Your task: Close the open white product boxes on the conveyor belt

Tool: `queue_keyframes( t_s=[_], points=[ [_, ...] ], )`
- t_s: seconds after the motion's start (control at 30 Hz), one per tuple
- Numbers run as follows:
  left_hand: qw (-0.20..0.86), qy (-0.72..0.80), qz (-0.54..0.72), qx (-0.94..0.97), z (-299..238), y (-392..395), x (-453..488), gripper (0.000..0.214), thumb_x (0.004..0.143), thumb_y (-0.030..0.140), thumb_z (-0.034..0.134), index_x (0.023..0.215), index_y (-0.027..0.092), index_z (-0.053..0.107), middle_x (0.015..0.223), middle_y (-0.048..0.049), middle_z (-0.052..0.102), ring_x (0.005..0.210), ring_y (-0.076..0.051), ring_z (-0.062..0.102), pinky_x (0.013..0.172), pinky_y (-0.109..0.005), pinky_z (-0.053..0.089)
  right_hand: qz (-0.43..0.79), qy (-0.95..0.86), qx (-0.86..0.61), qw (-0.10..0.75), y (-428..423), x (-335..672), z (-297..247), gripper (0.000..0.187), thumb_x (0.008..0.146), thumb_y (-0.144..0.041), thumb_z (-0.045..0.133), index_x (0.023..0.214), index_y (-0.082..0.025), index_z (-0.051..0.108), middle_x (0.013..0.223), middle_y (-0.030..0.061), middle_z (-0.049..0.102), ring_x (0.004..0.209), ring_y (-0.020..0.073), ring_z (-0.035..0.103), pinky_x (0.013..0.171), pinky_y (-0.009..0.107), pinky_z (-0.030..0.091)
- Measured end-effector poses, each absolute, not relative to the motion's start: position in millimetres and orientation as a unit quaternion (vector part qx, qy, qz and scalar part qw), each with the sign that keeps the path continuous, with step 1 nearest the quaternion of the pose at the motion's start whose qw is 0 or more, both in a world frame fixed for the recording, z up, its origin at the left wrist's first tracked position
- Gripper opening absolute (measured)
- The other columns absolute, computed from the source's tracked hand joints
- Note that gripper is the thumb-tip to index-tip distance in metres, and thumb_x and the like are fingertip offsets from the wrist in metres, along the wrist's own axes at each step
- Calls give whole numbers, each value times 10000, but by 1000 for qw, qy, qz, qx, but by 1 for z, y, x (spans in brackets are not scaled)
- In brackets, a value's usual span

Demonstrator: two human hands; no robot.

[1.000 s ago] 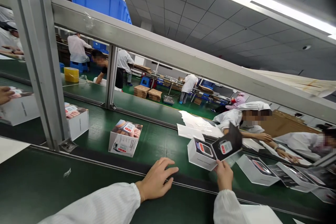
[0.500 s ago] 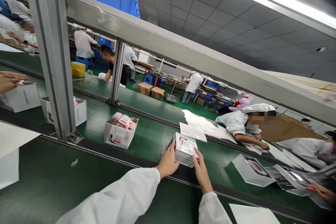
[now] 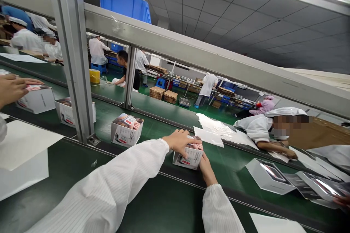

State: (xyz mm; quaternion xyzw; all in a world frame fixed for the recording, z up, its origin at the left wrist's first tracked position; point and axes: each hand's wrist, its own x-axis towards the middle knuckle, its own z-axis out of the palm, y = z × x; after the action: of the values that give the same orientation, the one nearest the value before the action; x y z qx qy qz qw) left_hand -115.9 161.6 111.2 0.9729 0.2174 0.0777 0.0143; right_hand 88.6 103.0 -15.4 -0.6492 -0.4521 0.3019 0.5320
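The left hand (image 3: 182,141) curls over the top of a printed box (image 3: 190,158), while the right hand (image 3: 207,169) holds its right side. Left of both hands stands another closed box (image 3: 126,131); right of them, an open white box (image 3: 269,180).

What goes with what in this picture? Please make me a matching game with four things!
Column one:
1. Left hand
2. Right hand
3. Big bin up high
4. White box to the right of the hands

Column two:
A. Blue
B. Lid open
C. Over the top of the printed box
D. At the right side of that printed box

Right pairs: 1-C, 2-D, 3-A, 4-B.
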Motion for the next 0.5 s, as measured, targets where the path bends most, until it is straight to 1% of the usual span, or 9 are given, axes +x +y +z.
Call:
queue_keyframes(
  t_s=[0.07,0.13,0.2,0.27,0.37,0.43,0.5],
  points=[
    [-6,226,59,972,110,167,-118,947,711,582,782,1507,450,285,1312,-132,472,1160,-383,484,942,-489,373,317,-454,-688,469,96,84,-16,594,779,-604,493,1192,-211,660,1008,81,721,825,261,668,603,315,495],
    [-17,224,39,974,108,169,-119,957,695,573,797,1500,464,291,1308,-128,470,1142,-380,485,930,-483,371,303,-469,-696,451,87,81,-15,568,782,-586,480,1162,-208,670,1036,89,716,852,272,675,600,310,485],
    [-16,219,24,975,108,169,-120,973,682,569,810,1498,476,288,1308,-126,471,1132,-380,487,919,-478,376,284,-475,-688,470,74,78,-15,569,782,-595,491,1147,-198,675,1071,101,711,865,277,684,619,312,490],
    [-13,220,21,975,109,170,-124,973,681,571,814,1494,487,287,1315,-127,471,1132,-383,489,914,-482,384,282,-463,-679,496,60,75,-16,591,791,-611,504,1184,-198,659,1099,108,708,862,273,693,628,313,496],
    [-7,221,20,975,111,172,-134,976,685,558,825,1495,487,284,1355,-127,460,1190,-388,474,962,-511,366,285,-443,-658,538,39,71,-21,592,804,-611,540,1213,-196,646,1125,115,703,861,260,692,638,313,506],
    [-13,226,21,974,113,168,-142,996,686,548,832,1506,462,274,1422,-133,424,1290,-416,403,1037,-584,285,275,-427,-640,577,29,69,-27,575,795,-604,575,1174,-181,664,1105,122,708,837,248,686,664,324,518],
    [-32,236,54,970,114,156,-145,1022,683,548,836,1523,405,272,1509,-154,341,1390,-460,263,1084,-662,160,263,-412,-621,613,23,66,-32,553,781,-598,603,1112,-164,688,1045,125,720,786,232,673,691,337,526]
  ],
)
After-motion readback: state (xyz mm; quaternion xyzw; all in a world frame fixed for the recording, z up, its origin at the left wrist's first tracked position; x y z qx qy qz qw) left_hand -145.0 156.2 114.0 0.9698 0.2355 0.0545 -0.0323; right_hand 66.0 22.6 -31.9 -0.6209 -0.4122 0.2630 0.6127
